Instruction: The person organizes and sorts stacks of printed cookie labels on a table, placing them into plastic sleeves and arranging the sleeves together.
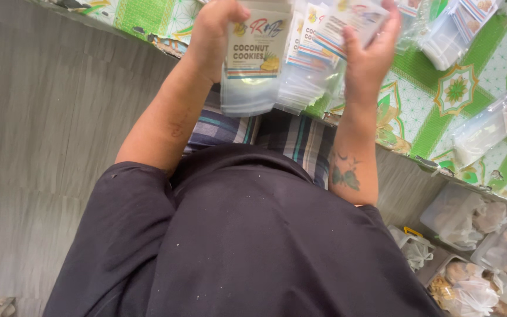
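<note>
Left hand [213, 36]: clenched on a stack of clear resealable pouches [252, 70], thumb over the front label, fingers behind and hidden.
Right hand [369, 51]: grasping a second fan of labelled pouches [330, 29] from the far side; fingertips [389, 17] pressed on the top pouch.
Pouches, left grip: clear bags with a cream front label; the lower halves hang below the thumb, see-through and seemingly unfilled.
Pouches, right grip: tilted, overlapping one another, their lower corners touching the stack in the left grip.
Between the grips: the two bundles meet edge to edge, with no gap showing.
Below the grips: plaid cloth [289, 138] over the person's lap, then a black shirt [236, 235] speckled with pale flecks.
Beyond the right grip: a green patterned mat [441, 111] carrying further clear bags [488, 126], apart from the hand.
Below and outward of the right grip: clear tubs [470, 220] holding pale baked pieces in plastic, well apart from either hand.
Outward of the left grip: grey wood-grain floor [42, 129].
Right forearm: a dark tattoo [345, 176] near the elbow.
</note>
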